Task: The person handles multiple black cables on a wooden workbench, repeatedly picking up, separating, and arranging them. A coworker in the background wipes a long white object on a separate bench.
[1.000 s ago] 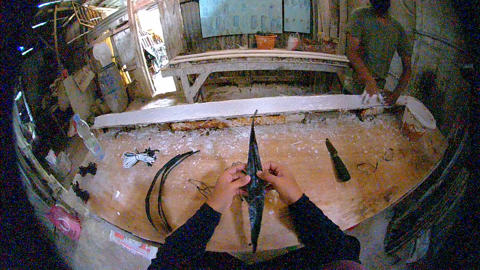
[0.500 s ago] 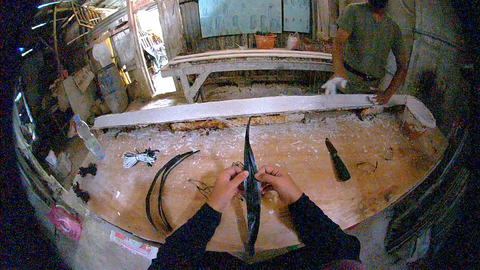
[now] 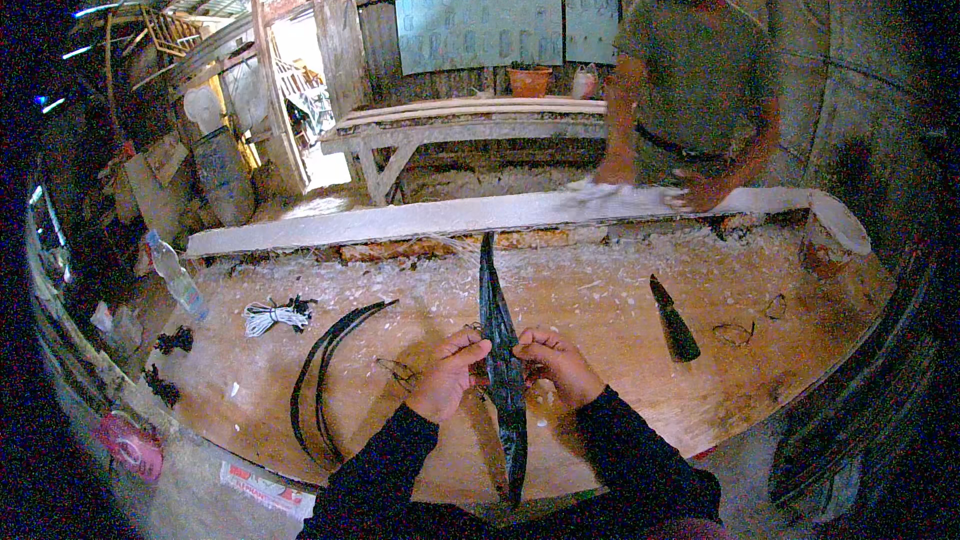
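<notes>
A long, shiny black strip (image 3: 503,340), pointed at both ends, stands lengthwise in front of me. My left hand (image 3: 446,378) pinches its left edge near the middle. Opposite it, my right hand (image 3: 562,368) grips the right edge between thumb and fingers. The strip's material is unclear, and some of my fingertips are hidden behind it. Left of my hands, curved black strips (image 3: 352,319) lie on the wooden tabletop (image 3: 590,440). A thin dark wire loop (image 3: 400,372) rests beside my left hand. To the right lies a dark, tapered, blade-like piece (image 3: 676,325).
A tied white cord bundle (image 3: 277,317), small black bundles (image 3: 175,340) and a clear plastic bottle (image 3: 174,277) occupy the left side. Thin wire loops (image 3: 735,333) lie at right. Along the far edge runs a long white slab (image 3: 430,220); a person (image 3: 690,80) wipes it with a white cloth.
The strip has tilted: its top leans slightly left and its lower end has swung right, still between my hands. Across the table, the person has moved left along the slab with the cloth.
</notes>
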Demonstrator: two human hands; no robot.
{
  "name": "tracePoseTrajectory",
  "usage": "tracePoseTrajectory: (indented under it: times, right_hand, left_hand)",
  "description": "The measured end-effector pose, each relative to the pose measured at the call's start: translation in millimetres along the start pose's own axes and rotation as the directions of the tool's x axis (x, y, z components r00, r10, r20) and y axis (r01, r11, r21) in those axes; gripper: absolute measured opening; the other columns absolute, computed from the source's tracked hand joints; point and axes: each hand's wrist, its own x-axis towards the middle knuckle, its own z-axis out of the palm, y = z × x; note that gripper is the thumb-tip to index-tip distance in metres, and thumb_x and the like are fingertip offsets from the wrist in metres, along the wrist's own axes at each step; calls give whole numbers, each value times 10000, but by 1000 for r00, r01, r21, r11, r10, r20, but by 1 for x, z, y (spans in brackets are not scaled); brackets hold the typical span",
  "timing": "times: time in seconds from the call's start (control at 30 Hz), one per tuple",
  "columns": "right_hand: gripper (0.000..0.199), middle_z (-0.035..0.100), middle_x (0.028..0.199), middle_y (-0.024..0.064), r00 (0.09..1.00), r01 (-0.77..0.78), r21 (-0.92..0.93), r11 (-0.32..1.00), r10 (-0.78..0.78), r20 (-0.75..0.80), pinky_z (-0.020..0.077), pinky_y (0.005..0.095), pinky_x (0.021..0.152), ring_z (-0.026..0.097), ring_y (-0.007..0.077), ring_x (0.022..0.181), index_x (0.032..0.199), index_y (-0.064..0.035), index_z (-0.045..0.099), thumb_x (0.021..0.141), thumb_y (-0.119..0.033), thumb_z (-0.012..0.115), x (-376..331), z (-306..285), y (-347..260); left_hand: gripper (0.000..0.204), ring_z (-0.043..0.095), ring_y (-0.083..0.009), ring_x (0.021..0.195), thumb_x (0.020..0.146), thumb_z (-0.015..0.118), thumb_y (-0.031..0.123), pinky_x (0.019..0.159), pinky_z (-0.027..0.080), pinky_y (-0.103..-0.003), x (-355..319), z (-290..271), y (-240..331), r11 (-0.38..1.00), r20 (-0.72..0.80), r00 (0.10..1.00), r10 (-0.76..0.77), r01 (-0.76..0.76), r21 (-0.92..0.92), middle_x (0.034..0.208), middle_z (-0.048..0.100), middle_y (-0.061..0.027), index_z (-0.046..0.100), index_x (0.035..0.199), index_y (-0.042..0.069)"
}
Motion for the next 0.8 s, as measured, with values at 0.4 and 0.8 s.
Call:
tracePoseTrajectory:
  times: [0.4, 0.8]
  right_hand:
    - [154, 521, 624, -39, 997, 31, 199, 980, -17, -70, 382, 191, 491, 473, 62, 526, 703, -122, 515, 801, -240, 533, -6, 4, -6]
    - [165, 496, 589, -42, 1000, 8, 67, 998, -9, 10, 382, 199, 510, 462, 56, 519, 666, -108, 525, 798, -207, 532, -3, 2, 0]
  left_hand:
    - [91, 517, -83, 680, 796, 517, 130, 634, 413, -213, 12, -8, -27, 983, 106, 985, 138, -149, 106, 721, 541, 8, 505, 719, 83]
    - [97, 507, -84, 617, 812, 497, 148, 564, 417, -214, 4, -1, -17, 989, -6, 999, 44, -43, 141, 700, 535, 8, 511, 743, 80]
